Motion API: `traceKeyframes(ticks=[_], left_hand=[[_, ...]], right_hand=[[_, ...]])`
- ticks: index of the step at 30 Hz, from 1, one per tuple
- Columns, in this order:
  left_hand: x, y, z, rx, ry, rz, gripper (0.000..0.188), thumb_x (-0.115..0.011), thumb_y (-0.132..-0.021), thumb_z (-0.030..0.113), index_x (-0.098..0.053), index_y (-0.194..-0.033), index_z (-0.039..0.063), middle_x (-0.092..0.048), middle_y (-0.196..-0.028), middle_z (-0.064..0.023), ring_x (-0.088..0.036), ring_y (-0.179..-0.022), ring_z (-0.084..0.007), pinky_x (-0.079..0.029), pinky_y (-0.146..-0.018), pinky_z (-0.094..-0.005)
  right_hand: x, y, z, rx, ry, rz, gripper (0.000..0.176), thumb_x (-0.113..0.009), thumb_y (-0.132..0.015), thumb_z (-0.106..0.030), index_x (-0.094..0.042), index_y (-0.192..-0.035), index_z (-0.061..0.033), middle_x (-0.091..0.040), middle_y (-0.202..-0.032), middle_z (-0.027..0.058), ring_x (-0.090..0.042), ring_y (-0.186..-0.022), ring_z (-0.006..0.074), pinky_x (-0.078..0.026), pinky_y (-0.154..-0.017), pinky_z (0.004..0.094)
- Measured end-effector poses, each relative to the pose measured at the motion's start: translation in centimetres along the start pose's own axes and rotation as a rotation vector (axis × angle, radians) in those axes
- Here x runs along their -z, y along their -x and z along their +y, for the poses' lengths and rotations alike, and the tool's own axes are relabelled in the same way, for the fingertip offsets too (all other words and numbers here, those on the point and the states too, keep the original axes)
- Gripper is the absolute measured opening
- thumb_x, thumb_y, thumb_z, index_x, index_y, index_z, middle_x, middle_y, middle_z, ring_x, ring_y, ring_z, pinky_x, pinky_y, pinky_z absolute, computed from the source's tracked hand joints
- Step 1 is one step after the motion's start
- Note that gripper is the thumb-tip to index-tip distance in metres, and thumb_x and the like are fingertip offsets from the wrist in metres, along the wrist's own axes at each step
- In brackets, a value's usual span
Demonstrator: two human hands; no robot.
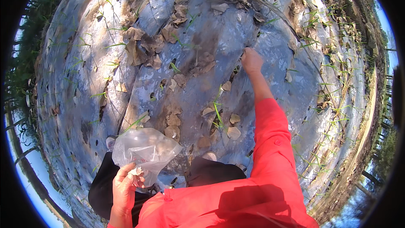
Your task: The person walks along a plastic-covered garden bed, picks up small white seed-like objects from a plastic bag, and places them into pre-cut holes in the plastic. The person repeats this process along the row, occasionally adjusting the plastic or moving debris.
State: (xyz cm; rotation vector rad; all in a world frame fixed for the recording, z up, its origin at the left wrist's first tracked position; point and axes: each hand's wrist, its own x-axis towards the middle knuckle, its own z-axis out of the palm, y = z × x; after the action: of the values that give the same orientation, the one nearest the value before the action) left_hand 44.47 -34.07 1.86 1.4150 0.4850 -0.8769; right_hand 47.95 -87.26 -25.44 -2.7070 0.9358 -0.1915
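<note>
My left hand [125, 183] is low in the view, in front of my dark trousers. It grips a clear plastic bag [147, 147] by its edge, along with a few small pale pieces [136, 171] that look like garlic cloves. Farther out, my right hand [252, 60] is stretched down to the plastic mulch film [202, 85] at a small hole. Its fingers are bent and point at the ground; whether they hold anything is hidden. Just below that hand, a slit [234, 72] in the film shows dark soil.
Green shoots [217, 110] poke up through holes across the film. Dry leaves [139, 47] lie in clumps on it, and a long dry stalk [278, 12] crosses the upper right. My shoe tip [209, 156] shows beside my knee. Bare soil [370, 38] borders the right side.
</note>
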Motion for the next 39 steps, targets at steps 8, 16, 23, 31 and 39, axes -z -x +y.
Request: traceKeyframes(ticks=[8, 16, 23, 31, 39], left_hand=[[-0.2, 2.0, 2.7, -0.044, 0.093, -0.273, 0.041, -0.054, -0.09, 0.015, -0.047, -0.129, 0.002, -0.058, -0.113, -0.0205, -0.058, -0.103, -0.0327, -0.053, -0.08, -0.0413], [1.6, 5.6, 6.3, -0.083, -0.332, -0.546, 0.025, -0.043, -0.095, 0.003, -0.056, -0.114, -0.007, -0.064, -0.099, -0.013, -0.062, -0.084, -0.0159, -0.048, -0.077, -0.0262], [3.8, 4.9, 6.6, -0.181, -0.456, -0.455, 0.027, -0.039, -0.095, -0.002, -0.053, -0.118, -0.003, -0.065, -0.096, -0.0114, -0.063, -0.083, -0.0141, -0.051, -0.069, -0.024], [5.7, 4.5, 6.1, 0.076, -0.003, -0.648, 0.026, -0.034, -0.097, 0.005, -0.049, -0.116, -0.006, -0.063, -0.098, -0.0235, -0.067, -0.076, -0.0265, -0.054, -0.063, -0.0298], [6.0, 4.9, 5.2, 0.009, 0.122, -0.676, 0.025, -0.038, -0.096, 0.006, -0.047, -0.116, -0.007, -0.06, -0.095, -0.0331, -0.066, -0.078, -0.0388, -0.056, -0.059, -0.0388]], right_hand=[[13.0, 16.9, -24.3, 0.773, -1.168, -0.928, 0.02, -0.06, -0.085, -0.02, -0.064, -0.087, -0.001, -0.061, -0.077, 0.0129, -0.06, -0.072, 0.0263, -0.046, -0.065, 0.0349], [12.8, 25.3, -31.6, 0.946, -1.005, -1.762, 0.021, -0.056, -0.082, -0.021, -0.065, -0.089, -0.0029, -0.064, -0.087, 0.0161, -0.061, -0.078, 0.0277, -0.046, -0.065, 0.0384], [3.7, 28.2, -30.5, 1.086, -0.075, -1.255, 0.024, -0.058, -0.078, -0.018, -0.068, -0.097, -0.0076, -0.067, -0.096, 0.0147, -0.064, -0.088, 0.0281, -0.049, -0.074, 0.0381], [-2.5, 28.4, -32.9, 0.956, -0.123, -0.982, 0.021, -0.057, -0.076, -0.025, -0.07, -0.082, -0.0087, -0.067, -0.079, 0.0161, -0.066, -0.073, 0.033, -0.051, -0.062, 0.0452], [-7.4, 32.4, -27.8, 0.998, -0.45, -0.736, 0.024, -0.052, -0.083, -0.018, -0.067, -0.099, -0.0109, -0.066, -0.1, 0.0133, -0.063, -0.09, 0.0328, -0.05, -0.08, 0.0413]])
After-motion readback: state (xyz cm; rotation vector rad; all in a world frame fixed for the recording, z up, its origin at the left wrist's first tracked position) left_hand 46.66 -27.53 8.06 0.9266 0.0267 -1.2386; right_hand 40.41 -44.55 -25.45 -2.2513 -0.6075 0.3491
